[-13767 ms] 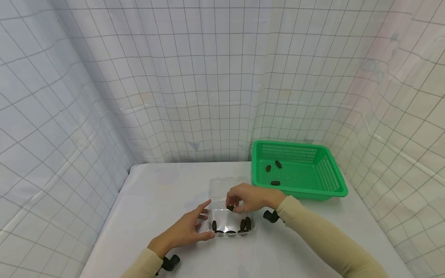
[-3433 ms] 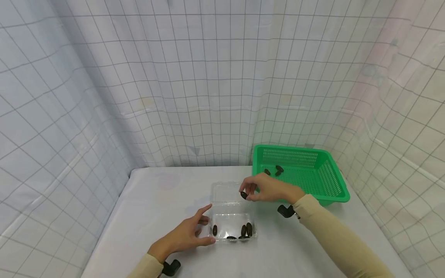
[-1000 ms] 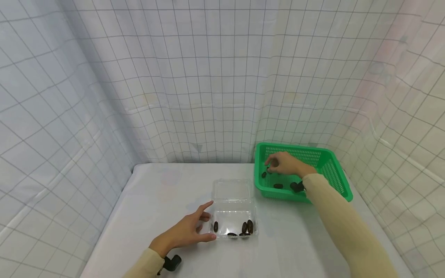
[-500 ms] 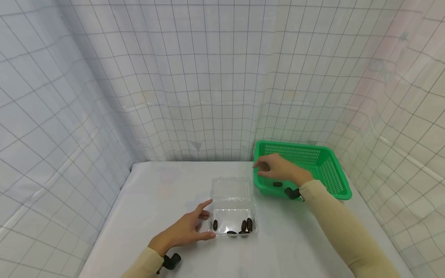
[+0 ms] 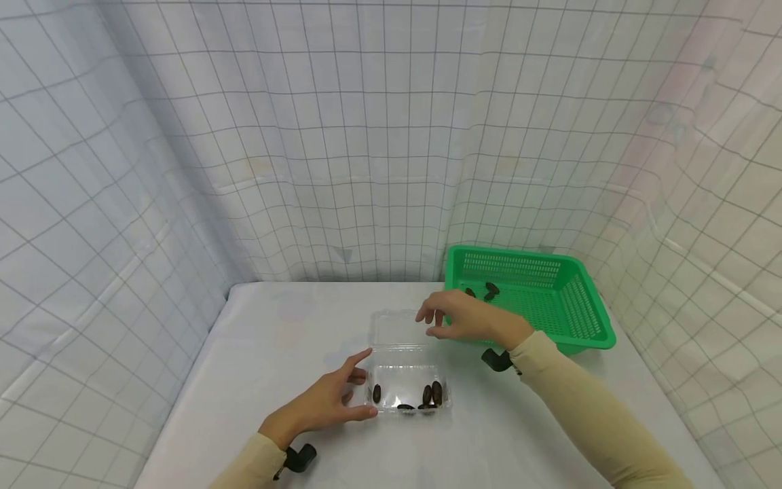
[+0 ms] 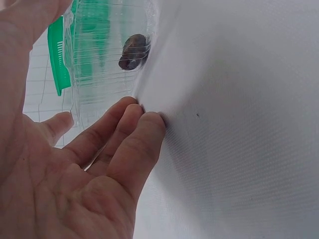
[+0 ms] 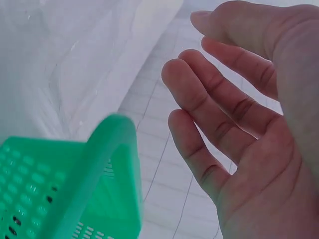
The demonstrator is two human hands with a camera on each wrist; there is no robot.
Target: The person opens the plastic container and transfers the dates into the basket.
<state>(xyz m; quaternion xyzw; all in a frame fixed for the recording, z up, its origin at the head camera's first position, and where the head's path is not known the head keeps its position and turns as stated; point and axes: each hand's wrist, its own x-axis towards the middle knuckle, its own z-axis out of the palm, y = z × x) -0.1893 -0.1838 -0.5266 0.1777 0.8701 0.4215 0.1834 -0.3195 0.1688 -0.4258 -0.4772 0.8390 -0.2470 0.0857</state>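
A clear plastic clamshell box (image 5: 397,380) lies with its lid (image 5: 391,329) folded back. Several dark brown oval pieces (image 5: 436,392) are inside, one on the left, the others at the front and right. My left hand (image 5: 324,403) rests along the box's left side, thumb at the front corner and forefinger at the back. One wrinkled piece (image 6: 133,51) shows through the wall in the left wrist view. Over the right part of the lid hovers my right hand (image 5: 467,316), fingers loosely bent, nothing between them. Similar dark pieces (image 5: 492,288) lie in the green basket (image 5: 580,319).
The basket stands at the back right of the white-covered table (image 5: 287,326), its rim (image 7: 112,134) close to my right hand. White gridded curtains (image 5: 342,170) enclose the table at the back and both sides. A small black camera (image 5: 497,360) sits on my right wrist.
My right hand has come left out of the basket to above the lid. Seconds ago it pinched a dark piece; now it holds none. The box holds fewer pieces than at first.
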